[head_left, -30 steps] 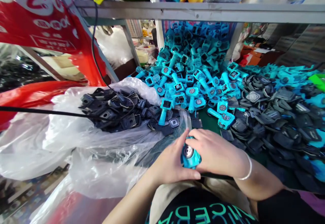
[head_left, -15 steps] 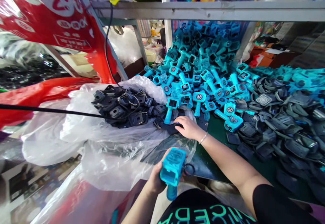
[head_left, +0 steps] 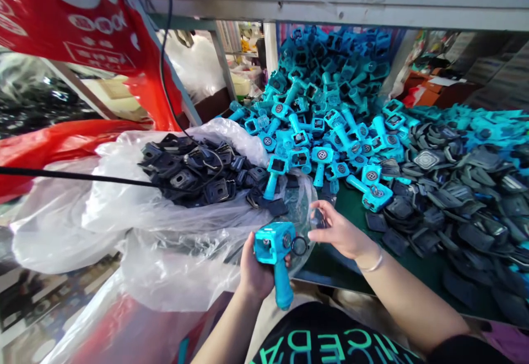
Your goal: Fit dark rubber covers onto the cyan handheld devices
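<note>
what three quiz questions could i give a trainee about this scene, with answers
1. What does the left hand hold?

2. True or false: the right hand has a pale band at its wrist.

3. The dark pieces heaped left of centre lie on:
a) a wooden tray
b) translucent plastic
c) a cardboard box

Key:
1. A blue handled piece with an open, box-like head.
2. True.
3. b
</note>
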The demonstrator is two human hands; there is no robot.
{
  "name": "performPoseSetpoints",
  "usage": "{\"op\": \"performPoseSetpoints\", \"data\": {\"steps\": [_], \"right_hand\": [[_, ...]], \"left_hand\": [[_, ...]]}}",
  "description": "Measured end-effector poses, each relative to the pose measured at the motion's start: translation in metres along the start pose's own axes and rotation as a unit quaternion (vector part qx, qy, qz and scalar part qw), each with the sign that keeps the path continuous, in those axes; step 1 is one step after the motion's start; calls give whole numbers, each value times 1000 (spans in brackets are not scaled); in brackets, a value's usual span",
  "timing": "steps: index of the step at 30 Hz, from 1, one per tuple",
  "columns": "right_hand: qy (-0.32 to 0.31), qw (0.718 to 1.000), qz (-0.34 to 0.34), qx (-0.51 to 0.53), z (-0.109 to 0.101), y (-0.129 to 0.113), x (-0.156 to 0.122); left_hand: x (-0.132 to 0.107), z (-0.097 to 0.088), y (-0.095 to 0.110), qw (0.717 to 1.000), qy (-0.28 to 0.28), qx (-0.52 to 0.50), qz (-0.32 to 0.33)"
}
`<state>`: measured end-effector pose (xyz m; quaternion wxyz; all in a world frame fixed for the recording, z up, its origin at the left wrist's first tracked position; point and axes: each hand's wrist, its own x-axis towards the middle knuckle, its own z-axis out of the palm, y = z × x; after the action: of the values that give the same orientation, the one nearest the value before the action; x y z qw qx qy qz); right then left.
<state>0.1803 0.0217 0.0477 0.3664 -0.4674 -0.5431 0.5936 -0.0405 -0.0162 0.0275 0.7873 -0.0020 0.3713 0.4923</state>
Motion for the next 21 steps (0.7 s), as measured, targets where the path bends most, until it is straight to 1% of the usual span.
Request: {"op": "performPoseSetpoints", "data": {"steps": [1,2,3,4,6,8,11,13,15,17,19,20,21], "right_hand": [[7,999,-34,1,-2,-1,-10],[12,996,-83,-14,-3,-2,-17],[13,989,-141,-46,-4,-3,-23],[9,975,-201,-93,-5,-3,-28],[-6,935,-300,-191,-5,-5,-33],[-12,901,-350,-255,-4,-8,-36],[4,877,-395,-274,-4,-11,-41],[16,856,-424,-294,-5,-9,-44],[36,837,-440,-324,-6,-4,-48],[47,827,-448,-335,-8,1,-53],[31,832,-449,-325,-13,3,-59],[11,845,-432,-316,-17,2,-63],[-22,865,-400,-301,-22,0,-67]], "left_hand": [[0,3,0,999,-44,3,-27],[1,6,-1,995,-88,8,-55],[1,8,-3,989,-123,13,-78],[2,10,-5,984,-147,18,-94],[4,13,-11,979,-165,34,-114],[8,15,-18,975,-169,58,-129],[12,19,-27,969,-185,79,-141],[11,24,-30,969,-194,76,-133],[7,29,-32,978,-172,60,-98],[1,31,-34,989,-130,48,-58],[-5,29,-36,993,-101,53,-31],[-7,26,-38,993,-99,60,-20],[-9,22,-39,993,-101,68,-1]]}}
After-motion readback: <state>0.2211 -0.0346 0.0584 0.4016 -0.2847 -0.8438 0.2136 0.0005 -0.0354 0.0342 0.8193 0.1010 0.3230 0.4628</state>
